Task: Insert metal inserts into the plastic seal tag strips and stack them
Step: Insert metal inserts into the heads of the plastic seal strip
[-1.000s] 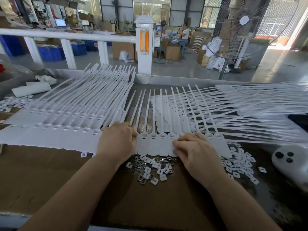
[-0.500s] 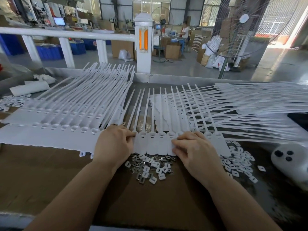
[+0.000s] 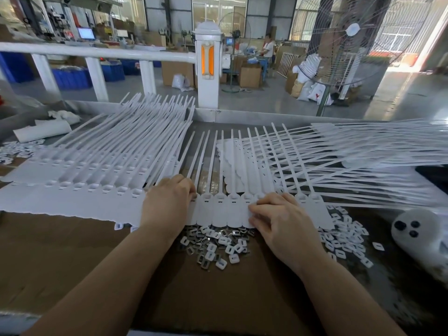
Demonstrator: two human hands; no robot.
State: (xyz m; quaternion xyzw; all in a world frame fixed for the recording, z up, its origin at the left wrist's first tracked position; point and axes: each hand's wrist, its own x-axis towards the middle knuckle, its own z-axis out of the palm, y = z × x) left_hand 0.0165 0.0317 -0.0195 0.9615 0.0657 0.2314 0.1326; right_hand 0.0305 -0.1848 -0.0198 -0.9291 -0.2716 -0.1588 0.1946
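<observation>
On the brown cardboard work surface (image 3: 72, 251), centre: one strip of white plastic seal tags (image 3: 225, 209), joined side by side, flags toward the person, thin tails fanning away over the far edge.

Left hand (image 3: 167, 204): rests on the left end of that strip, fingers curled down at the tag heads; whether they pinch the plastic or only press it cannot be told.

Right hand (image 3: 281, 221): lies on the right part of the same strip, fingers bent with tips pressed on the tag flags; nothing visibly held between them, and the grip cannot be told for certain.

Just below the strip, between the two wrists: loose heap of metal inserts (image 3: 213, 246), silver pieces mixed with small white squares.

To the right of the right hand, on dark table surface: second scatter of small white caps (image 3: 344, 238).

Left: stack of finished tag strips (image 3: 80, 175), laid overlapping, tails angled up and right, its near edge touching the left hand.

Right: further pile of tag strips (image 3: 363, 156), tails crossing those of the centre strip.

Far right: white rounded object with three dark spots (image 3: 417, 229).

Beyond the table: white railing (image 3: 97, 53), post with orange panels (image 3: 207, 61), pedestal fan (image 3: 344, 44).
</observation>
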